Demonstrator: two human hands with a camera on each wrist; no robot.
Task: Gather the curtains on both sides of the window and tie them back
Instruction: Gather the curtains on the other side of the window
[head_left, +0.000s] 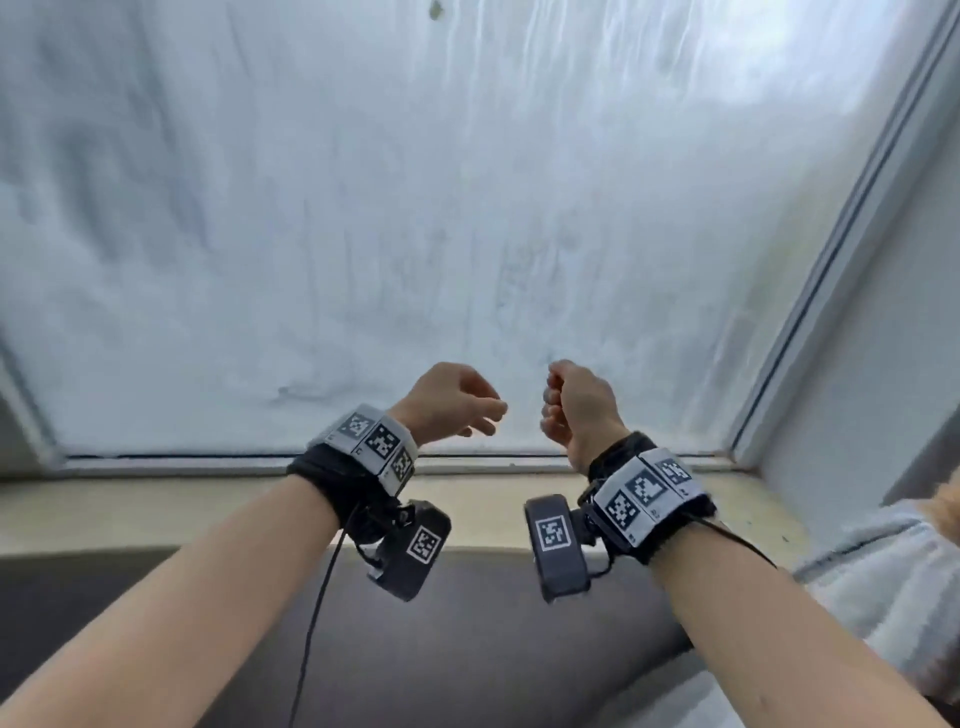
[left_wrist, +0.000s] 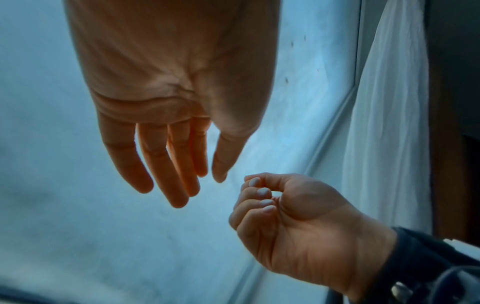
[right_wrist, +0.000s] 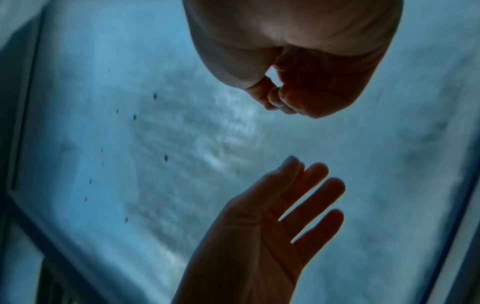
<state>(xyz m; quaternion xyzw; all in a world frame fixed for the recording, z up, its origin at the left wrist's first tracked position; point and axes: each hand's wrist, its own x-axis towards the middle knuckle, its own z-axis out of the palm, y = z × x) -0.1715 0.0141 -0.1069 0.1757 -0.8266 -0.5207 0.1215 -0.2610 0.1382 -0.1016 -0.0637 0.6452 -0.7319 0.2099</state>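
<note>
The frosted window pane (head_left: 415, 234) fills most of the head view, pale blue-white and streaked, with a few dark specks on it. Its frame (head_left: 852, 249) runs down the right side, and a beige sill (head_left: 156, 514) lies along the near edge below the glass. Below the sill sits a dark grey surface (head_left: 467, 649), and a pale knitted fabric (head_left: 878, 566) lies at the near right.

A white curtain (left_wrist: 389, 123) shows only in the left wrist view, hanging in soft folds at the right side of the window, beside the frame and well apart from both hands. Whether it is tied cannot be told.

Both forearms reach toward the glass, each with a black wrist strap carrying square printed markers. The left hand (head_left: 449, 402) is held wide, fingers straight and slightly spread, holding nothing. The right hand (head_left: 576, 402), just beside it and not touching, has its fingers curled into the palm with the thumb against them; nothing is visible inside that grip.
</note>
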